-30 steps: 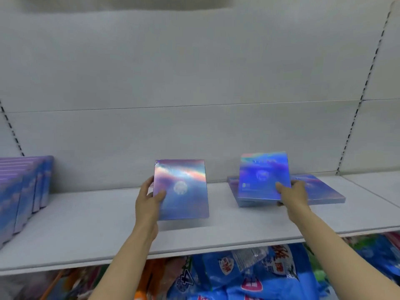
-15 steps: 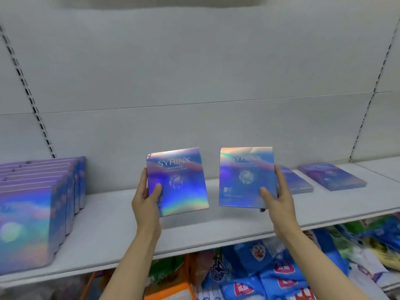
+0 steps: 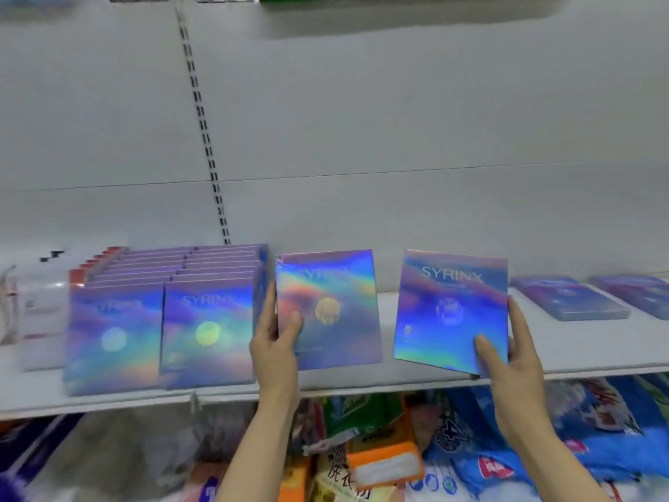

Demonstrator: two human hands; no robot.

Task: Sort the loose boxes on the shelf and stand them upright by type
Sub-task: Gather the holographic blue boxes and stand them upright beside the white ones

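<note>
My left hand [image 3: 277, 342] grips the left edge of an upright holographic SYRINX box [image 3: 336, 306] above the white shelf [image 3: 416, 378], just right of two rows of standing boxes [image 3: 173, 313]. A second holographic box [image 3: 449, 309], slightly tilted, is held at its lower right corner by my right hand [image 3: 506, 353]. Two more boxes lie flat on the shelf at the right: one [image 3: 568, 297] beside my right hand, another [image 3: 637, 293] at the frame edge.
Clear-wrapped packs [image 3: 40, 306] and red-topped boxes [image 3: 94, 266] stand left of the rows. The lower shelf holds blue bags [image 3: 597, 429], an orange pack [image 3: 387, 461] and other goods. A slotted upright [image 3: 204, 132] runs up the grey back panel.
The view has swung left, bringing the standing rows beside my left hand. Both hands carried their boxes leftward; the left box now sits next to the rows.
</note>
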